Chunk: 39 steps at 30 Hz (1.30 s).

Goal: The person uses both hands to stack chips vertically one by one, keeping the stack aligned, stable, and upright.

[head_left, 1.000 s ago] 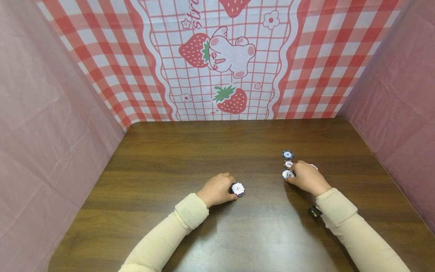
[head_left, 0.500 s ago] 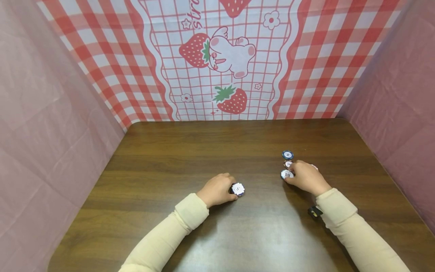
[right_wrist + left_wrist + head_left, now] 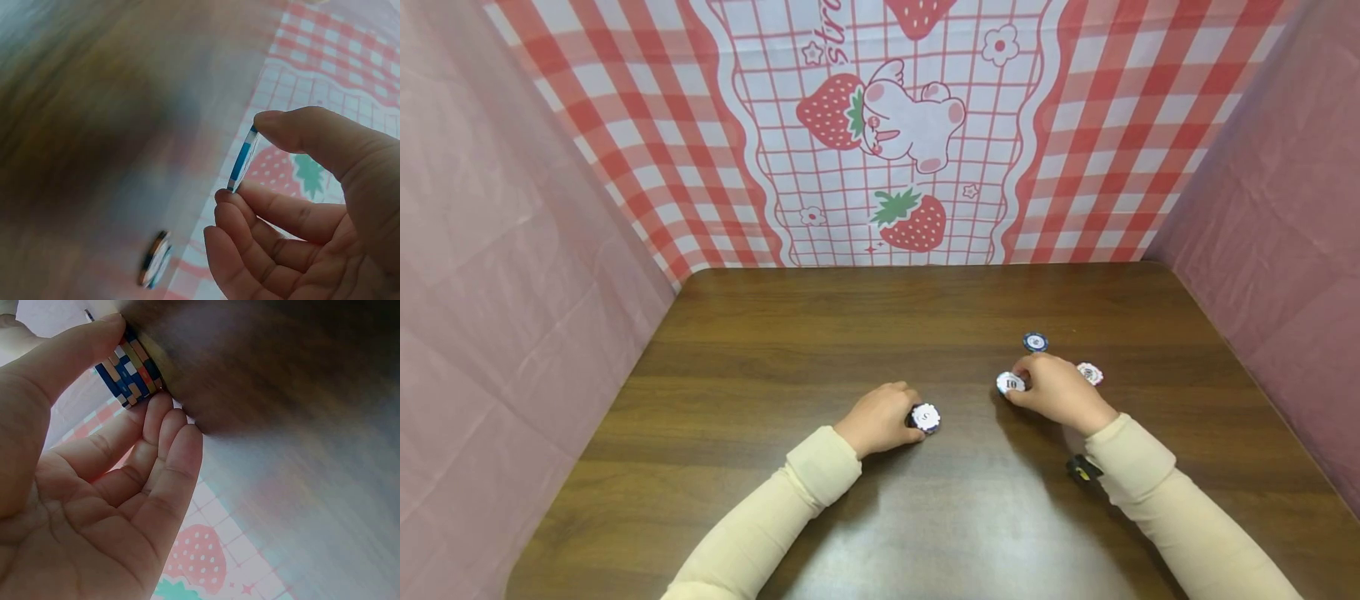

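Observation:
Near the table's middle, my left hand (image 3: 878, 421) grips a short stack of poker chips (image 3: 925, 418); a white-faced chip lies on top. The left wrist view shows the stack's blue, white and orange edges (image 3: 128, 375) between thumb and fingers. Between thumb and fingertips, my right hand (image 3: 1062, 395) pinches a single poker chip (image 3: 1011, 383) marked 10. Its blue-and-white edge (image 3: 242, 161) stands off the table in the right wrist view. A blue chip (image 3: 1035, 342) lies just beyond the right hand, and a pink-edged chip (image 3: 1090, 373) lies to its right.
Lower left in the right wrist view, chips with orange-black and blue edges (image 3: 154, 259) lie on the table. The brown wooden table (image 3: 820, 325) meets a checked strawberry cloth (image 3: 910, 221) at the back. Pink cloth walls (image 3: 1262, 217) stand at both sides.
My right hand has lifted the chip marked 10 and carried it left. The chip marked 100 is now hidden in the head view; the pink-edged chip is uncovered. The left hand stays put.

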Each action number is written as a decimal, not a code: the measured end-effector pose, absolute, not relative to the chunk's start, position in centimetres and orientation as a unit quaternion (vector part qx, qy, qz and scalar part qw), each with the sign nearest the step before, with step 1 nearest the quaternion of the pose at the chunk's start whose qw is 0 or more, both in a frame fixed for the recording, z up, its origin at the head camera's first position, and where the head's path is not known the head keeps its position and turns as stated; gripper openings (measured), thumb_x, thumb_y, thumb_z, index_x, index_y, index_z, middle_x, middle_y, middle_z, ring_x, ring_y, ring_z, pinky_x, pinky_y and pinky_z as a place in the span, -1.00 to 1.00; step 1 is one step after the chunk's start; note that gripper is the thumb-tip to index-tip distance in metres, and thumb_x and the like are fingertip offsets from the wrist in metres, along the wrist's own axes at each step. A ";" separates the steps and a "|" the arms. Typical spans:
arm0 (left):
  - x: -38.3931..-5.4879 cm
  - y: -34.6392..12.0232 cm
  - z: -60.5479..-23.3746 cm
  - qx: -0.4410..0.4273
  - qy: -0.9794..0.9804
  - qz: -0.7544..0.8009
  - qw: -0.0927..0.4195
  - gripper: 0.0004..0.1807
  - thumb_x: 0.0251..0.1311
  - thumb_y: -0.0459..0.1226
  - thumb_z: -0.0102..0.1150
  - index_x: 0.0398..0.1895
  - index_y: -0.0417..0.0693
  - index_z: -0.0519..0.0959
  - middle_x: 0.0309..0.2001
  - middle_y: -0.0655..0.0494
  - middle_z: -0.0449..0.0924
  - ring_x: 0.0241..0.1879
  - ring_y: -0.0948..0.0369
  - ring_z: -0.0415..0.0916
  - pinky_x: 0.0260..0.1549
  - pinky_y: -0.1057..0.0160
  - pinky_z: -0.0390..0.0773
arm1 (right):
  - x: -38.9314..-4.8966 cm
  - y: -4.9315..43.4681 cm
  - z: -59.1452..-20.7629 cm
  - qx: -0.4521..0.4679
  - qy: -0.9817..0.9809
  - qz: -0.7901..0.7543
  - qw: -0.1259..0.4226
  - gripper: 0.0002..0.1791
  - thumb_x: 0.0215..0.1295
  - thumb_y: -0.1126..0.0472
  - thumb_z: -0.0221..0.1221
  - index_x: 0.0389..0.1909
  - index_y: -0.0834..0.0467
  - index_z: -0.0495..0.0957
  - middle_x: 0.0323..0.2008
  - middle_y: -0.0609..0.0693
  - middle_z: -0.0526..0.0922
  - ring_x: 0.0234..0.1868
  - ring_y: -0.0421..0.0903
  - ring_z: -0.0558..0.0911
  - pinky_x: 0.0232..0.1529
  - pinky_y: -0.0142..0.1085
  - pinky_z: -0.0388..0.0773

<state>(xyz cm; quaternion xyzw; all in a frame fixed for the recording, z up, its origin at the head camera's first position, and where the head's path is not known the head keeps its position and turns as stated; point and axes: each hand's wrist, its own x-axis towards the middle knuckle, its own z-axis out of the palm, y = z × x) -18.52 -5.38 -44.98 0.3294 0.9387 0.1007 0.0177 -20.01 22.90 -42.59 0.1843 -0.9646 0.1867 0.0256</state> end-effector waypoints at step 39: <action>-18.6 -5.4 -44.7 0.321 0.941 0.105 0.027 -0.69 -0.02 -0.04 0.44 -0.33 0.00 0.59 -0.40 0.18 0.52 -0.36 0.23 0.46 -0.33 0.26 0.48 | -18.6 14.1 -42.1 0.316 -0.932 0.178 -0.002 -0.70 -0.01 0.07 0.42 -0.27 0.13 0.67 -0.35 -0.09 0.62 -0.43 -0.27 0.45 -0.39 -0.37 0.41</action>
